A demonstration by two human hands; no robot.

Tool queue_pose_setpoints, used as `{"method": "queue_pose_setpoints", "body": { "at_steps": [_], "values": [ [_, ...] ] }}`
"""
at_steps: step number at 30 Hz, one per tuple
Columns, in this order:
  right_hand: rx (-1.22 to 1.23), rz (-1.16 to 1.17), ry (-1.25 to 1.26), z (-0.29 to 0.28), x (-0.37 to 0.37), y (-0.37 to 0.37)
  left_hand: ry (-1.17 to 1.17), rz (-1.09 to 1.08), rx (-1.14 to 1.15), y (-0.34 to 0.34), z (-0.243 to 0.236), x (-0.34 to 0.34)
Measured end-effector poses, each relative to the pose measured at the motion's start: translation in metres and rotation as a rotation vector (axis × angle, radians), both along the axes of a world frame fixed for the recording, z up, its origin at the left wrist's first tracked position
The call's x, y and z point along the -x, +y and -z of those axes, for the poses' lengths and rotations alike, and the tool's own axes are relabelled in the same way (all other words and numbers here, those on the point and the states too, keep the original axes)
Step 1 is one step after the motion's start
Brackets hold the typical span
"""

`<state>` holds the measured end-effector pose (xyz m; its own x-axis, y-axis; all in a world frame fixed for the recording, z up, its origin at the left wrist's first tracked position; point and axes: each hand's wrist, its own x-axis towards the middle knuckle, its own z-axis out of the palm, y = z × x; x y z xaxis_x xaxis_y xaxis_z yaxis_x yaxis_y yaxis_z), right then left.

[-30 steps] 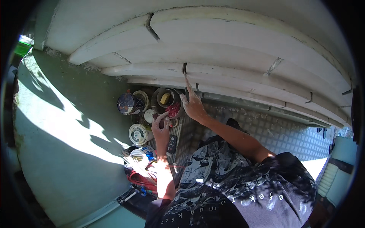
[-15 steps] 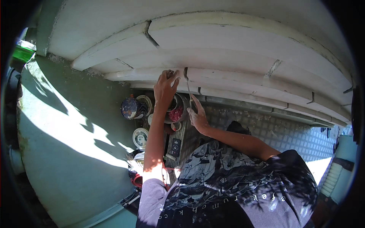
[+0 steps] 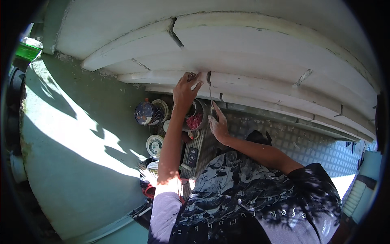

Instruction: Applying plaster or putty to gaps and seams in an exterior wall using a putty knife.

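Observation:
My left hand (image 3: 187,86) is raised to the lower white ledge (image 3: 260,81), just left of a dark vertical slot (image 3: 209,77). Its fingers are bent around something small and dark that I cannot make out. My right hand (image 3: 219,124) grips a thin metal tool (image 3: 211,95) with a narrow shaft, held upward with its tip at that slot. Both hands carry whitish smears. Below and behind my left hand sits a grey pot (image 3: 201,118) with crumpled pink-red material (image 3: 194,120) inside, partly hidden by my forearm.
Several paint tins (image 3: 144,113) and lidded tubs (image 3: 154,146) stand beside the green wall (image 3: 65,171), with a black panelled object (image 3: 191,156) and red hose (image 3: 149,190) lower down. A patterned tiled floor (image 3: 313,146) lies right. Curved white ledges (image 3: 264,22) span overhead.
My left hand has risen from over the pots to the ledge. My right hand has dropped back from the slot, and the thin tool in it now shows. The view has shifted slightly.

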<state>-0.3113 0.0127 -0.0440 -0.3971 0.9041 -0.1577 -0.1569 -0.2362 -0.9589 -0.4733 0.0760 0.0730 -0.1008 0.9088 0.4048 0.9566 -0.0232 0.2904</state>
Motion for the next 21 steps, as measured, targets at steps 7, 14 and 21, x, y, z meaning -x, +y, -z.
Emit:
{"method": "queue_pose_setpoints", "body": {
  "at_steps": [7, 14, 21],
  "values": [
    [-0.012, 0.031, -0.027, 0.001, 0.004, -0.005, -0.005, 0.014, 0.017, -0.001, -0.001, 0.003],
    [-0.139, 0.141, -0.207, -0.005, 0.008, -0.012, -0.023, 0.023, -0.02, -0.002, 0.003, 0.0],
    [-0.237, 0.099, -0.158, -0.024, 0.005, -0.01, -0.043, 0.033, -0.009, 0.002, 0.01, 0.006]
  ]
}}
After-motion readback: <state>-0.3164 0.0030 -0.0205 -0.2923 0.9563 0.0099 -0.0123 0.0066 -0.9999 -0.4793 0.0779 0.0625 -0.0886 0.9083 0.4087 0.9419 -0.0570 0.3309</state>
